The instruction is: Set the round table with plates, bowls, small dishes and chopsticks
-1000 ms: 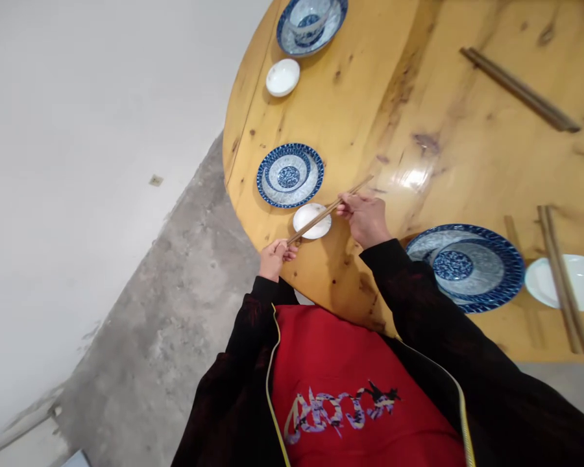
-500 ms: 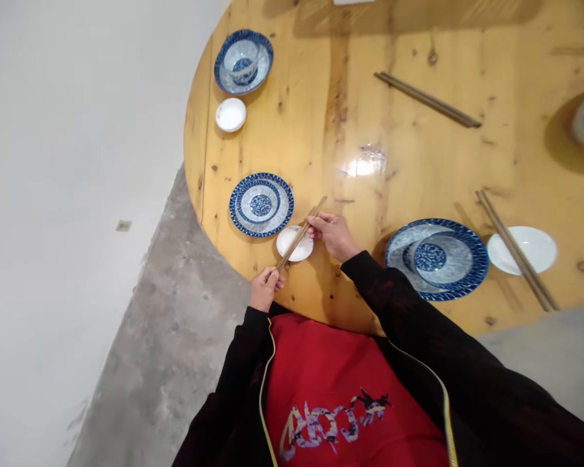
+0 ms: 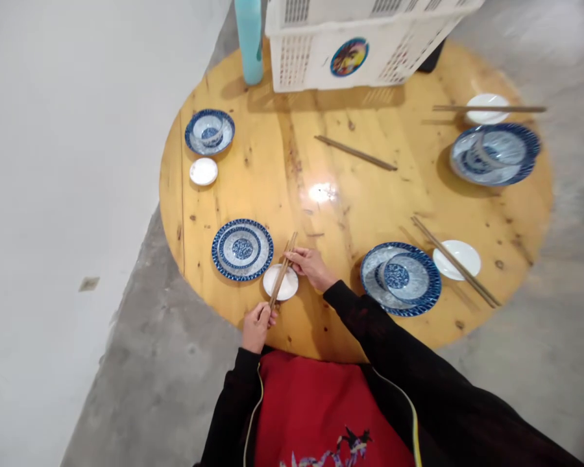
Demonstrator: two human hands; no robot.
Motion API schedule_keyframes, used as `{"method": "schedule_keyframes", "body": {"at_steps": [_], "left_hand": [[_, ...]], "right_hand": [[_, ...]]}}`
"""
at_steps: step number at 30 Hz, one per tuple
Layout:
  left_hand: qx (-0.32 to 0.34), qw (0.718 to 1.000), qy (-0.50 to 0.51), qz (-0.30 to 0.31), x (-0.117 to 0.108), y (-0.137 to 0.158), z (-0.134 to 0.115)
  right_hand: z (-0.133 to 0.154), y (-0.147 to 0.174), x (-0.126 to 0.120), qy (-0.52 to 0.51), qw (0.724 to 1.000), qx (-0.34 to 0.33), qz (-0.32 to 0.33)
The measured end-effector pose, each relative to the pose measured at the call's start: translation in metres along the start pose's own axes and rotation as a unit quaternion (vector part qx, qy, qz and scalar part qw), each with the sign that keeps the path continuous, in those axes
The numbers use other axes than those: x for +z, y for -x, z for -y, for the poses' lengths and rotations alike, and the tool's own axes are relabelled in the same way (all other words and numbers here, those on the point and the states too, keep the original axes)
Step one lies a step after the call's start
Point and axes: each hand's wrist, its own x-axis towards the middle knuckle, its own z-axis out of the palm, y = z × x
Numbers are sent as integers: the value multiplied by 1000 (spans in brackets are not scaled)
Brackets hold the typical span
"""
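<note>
A pair of wooden chopsticks (image 3: pixel 281 277) lies slantwise across a small white dish (image 3: pixel 288 285) near the table's front edge. My left hand (image 3: pixel 257 324) pinches the near end of the pair, at the table's edge. Close to the far end, the fingers of my right hand (image 3: pixel 311 266) are closed on the same chopsticks. Just left of the dish sits a blue-patterned plate (image 3: pixel 217 254) with a smaller matching piece on it. To the right of my right forearm stands another blue-rimmed plate (image 3: pixel 370 285) with a bowl (image 3: pixel 413 275) on it.
A white plastic basket (image 3: pixel 316 61) and a turquoise bottle (image 3: pixel 250 45) stand at the back. Loose chopsticks (image 3: pixel 355 153) lie mid-table. More chopsticks (image 3: pixel 455 261) cross a white dish (image 3: pixel 467 253) at right. Other plate-and-bowl settings are at far left (image 3: pixel 192 139) and far right (image 3: pixel 525 162).
The view has tilted up, bringing the basket, the bottle and the far-right setting into sight. Both hands keep hold of the chopsticks over the small dish, with little visible movement.
</note>
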Motion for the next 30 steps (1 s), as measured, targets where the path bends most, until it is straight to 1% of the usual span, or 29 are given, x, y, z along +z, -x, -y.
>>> {"method": "schedule_keyframes", "body": {"at_steps": [3, 6, 10, 15, 21, 25, 30], "left_hand": [[3, 1000, -17, 1, 0, -7, 2], [1, 1000, -27, 12, 0, -12, -2], [8, 999, -34, 40, -1, -13, -11], [8, 997, -61, 51, -1, -11, -12], [32, 996, -75, 45, 1, -9, -15], [23, 997, -67, 43, 2, -9, -15], [12, 998, -58, 31, 1, -12, -6]], "right_hand": [[1, -3, 0, 7, 1000, -5, 4], [1, -6, -1, 12, 1000, -7, 10], [1, -4, -4, 10, 1000, 2, 10], [-1, -1, -6, 5, 1000, 7, 12], [-1, -2, -6, 12, 1000, 6, 12], [-1, -3, -5, 19, 1000, 4, 10], [3, -2, -3, 41, 999, -2, 0]]}}
